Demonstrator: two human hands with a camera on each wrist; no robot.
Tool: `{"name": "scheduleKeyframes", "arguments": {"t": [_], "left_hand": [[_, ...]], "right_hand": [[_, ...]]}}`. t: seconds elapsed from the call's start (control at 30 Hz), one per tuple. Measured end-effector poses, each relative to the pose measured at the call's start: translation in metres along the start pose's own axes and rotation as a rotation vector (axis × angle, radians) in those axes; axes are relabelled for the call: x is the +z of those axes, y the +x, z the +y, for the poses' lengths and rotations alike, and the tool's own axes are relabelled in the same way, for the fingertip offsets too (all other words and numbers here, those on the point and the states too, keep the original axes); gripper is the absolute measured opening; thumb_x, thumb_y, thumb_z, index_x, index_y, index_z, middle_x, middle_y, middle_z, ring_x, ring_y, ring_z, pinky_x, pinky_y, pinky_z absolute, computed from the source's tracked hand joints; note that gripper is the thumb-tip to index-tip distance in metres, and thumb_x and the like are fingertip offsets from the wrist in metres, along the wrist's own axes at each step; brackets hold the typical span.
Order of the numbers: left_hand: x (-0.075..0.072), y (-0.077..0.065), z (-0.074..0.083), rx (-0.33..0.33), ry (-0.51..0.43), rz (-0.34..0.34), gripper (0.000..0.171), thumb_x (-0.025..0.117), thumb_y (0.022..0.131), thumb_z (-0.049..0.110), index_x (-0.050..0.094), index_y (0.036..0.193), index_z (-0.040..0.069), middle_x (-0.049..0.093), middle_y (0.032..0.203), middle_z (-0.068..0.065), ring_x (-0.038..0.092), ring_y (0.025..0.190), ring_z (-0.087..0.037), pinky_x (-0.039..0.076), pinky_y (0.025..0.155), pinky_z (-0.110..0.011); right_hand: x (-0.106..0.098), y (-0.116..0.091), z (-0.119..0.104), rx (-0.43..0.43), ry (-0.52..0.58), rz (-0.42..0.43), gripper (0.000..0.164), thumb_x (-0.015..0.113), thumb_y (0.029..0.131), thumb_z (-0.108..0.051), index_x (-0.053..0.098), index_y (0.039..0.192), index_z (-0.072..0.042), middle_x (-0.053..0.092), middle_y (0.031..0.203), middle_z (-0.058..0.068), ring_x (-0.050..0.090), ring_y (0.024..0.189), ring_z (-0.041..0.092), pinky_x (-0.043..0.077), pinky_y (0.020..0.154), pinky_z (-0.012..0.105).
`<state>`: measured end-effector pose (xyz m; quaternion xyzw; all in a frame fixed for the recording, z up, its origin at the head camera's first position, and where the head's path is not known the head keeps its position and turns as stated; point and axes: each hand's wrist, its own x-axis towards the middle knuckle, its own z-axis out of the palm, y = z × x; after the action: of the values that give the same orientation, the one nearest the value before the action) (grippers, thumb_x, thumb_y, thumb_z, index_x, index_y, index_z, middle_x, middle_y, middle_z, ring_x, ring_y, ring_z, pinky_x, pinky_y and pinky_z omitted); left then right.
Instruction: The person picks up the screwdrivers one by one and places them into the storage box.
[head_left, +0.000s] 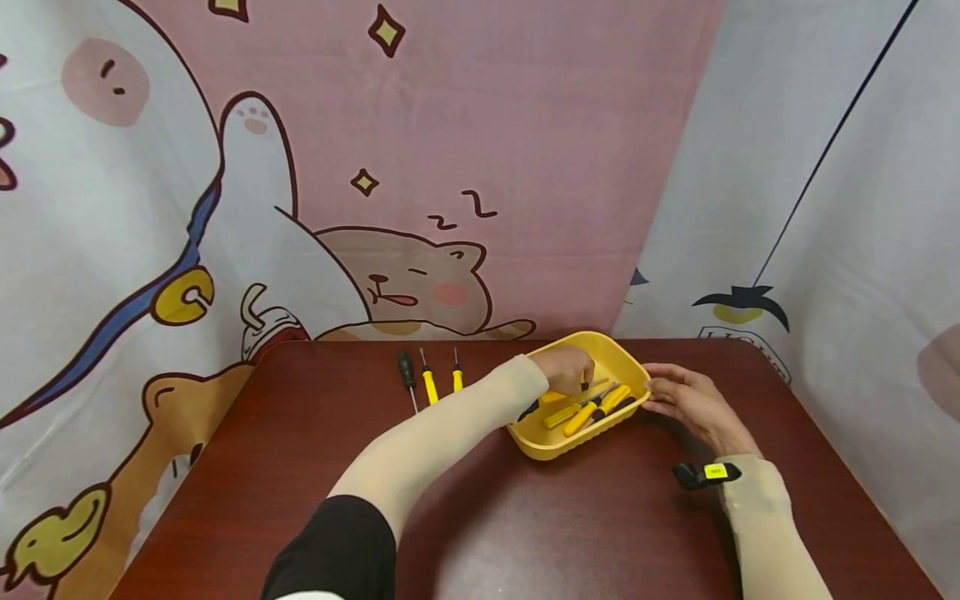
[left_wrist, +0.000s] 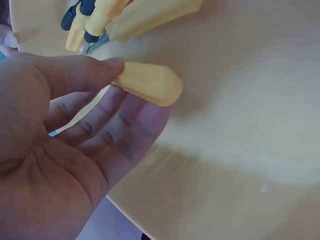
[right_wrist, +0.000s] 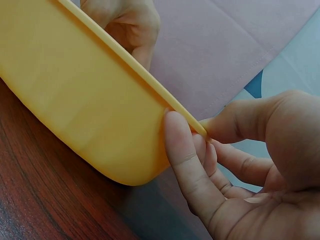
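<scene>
A yellow plastic basket [head_left: 550, 452] sits at the back right of the table. Inside it, my left hand [head_left: 564, 369] pinches a screwdriver by its yellow handle [left_wrist: 152, 84] between thumb and fingers; the hand covers much of its length. Several other screwdrivers [head_left: 579, 418] with yellow and black handles lie in a loose pile in the basket, just beyond the fingers in the left wrist view. On the basket's right end, my right hand [head_left: 696, 406] grips the rim [right_wrist: 192, 122], thumb on one side and fingers on the other.
Left of the basket, a black-handled screwdriver [head_left: 406, 368] and two yellow-handled screwdrivers, one yellow handle [head_left: 430, 387] beside another [head_left: 457, 381], lie on the brown table [head_left: 600, 533]. My left forearm passes in front of them. A printed cloth [head_left: 555, 167] hangs behind the table.
</scene>
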<state>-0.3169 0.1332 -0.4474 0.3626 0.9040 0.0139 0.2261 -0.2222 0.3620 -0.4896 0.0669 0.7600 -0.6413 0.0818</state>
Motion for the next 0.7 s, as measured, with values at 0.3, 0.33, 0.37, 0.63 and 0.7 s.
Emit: {"name": "scheduleKeyframes", "arguments": {"t": [0.3, 0.33, 0.37, 0.63, 0.7], "left_hand": [[0.0018, -0.0019, 0.0029, 0.023, -0.02, 0.003, 0.038, 0.069, 0.096, 0.014, 0.067, 0.133, 0.02, 0.063, 0.129, 0.007, 0.053, 0.104, -0.01, 0.047, 0.079, -0.017], [0.0019, -0.002, 0.0034, 0.02, -0.026, 0.001, 0.038, 0.069, 0.096, 0.014, 0.067, 0.133, 0.02, 0.063, 0.127, 0.007, 0.053, 0.103, -0.01, 0.048, 0.076, -0.017], [0.002, -0.002, 0.004, 0.015, -0.034, -0.003, 0.039, 0.069, 0.095, 0.015, 0.067, 0.134, 0.02, 0.063, 0.126, 0.007, 0.054, 0.103, -0.011, 0.048, 0.074, -0.017], [0.0026, -0.0006, 0.006, -0.001, -0.08, -0.024, 0.036, 0.068, 0.096, 0.014, 0.067, 0.131, 0.021, 0.061, 0.122, 0.005, 0.056, 0.096, -0.013, 0.049, 0.06, -0.019], [0.0022, 0.0011, 0.0062, -0.016, -0.09, -0.038, 0.035, 0.068, 0.096, 0.015, 0.066, 0.13, 0.022, 0.06, 0.122, 0.005, 0.057, 0.093, -0.013, 0.049, 0.056, -0.02]], "right_hand": [[0.0003, 0.0026, 0.002, 0.003, 0.0, 0.004, 0.056, 0.061, 0.104, -0.02, 0.042, 0.152, 0.0, 0.052, 0.136, 0.022, 0.072, 0.093, 0.011, 0.061, 0.087, 0.03], [0.0004, 0.0027, 0.002, 0.003, 0.001, 0.004, 0.055, 0.061, 0.104, -0.02, 0.042, 0.152, 0.0, 0.051, 0.137, 0.023, 0.072, 0.092, 0.011, 0.061, 0.086, 0.03], [0.0005, 0.0027, 0.0019, 0.004, 0.001, 0.006, 0.055, 0.061, 0.104, -0.02, 0.042, 0.152, 0.0, 0.051, 0.137, 0.023, 0.072, 0.092, 0.011, 0.061, 0.086, 0.03], [0.0014, 0.0012, -0.0001, 0.002, 0.007, 0.007, 0.055, 0.06, 0.104, -0.018, 0.041, 0.152, 0.001, 0.058, 0.127, 0.011, 0.072, 0.092, 0.01, 0.062, 0.086, 0.029], [0.0016, 0.0006, -0.0006, 0.001, 0.017, 0.006, 0.055, 0.06, 0.104, -0.018, 0.041, 0.152, 0.002, 0.058, 0.126, 0.01, 0.072, 0.091, 0.01, 0.062, 0.085, 0.029]]}}
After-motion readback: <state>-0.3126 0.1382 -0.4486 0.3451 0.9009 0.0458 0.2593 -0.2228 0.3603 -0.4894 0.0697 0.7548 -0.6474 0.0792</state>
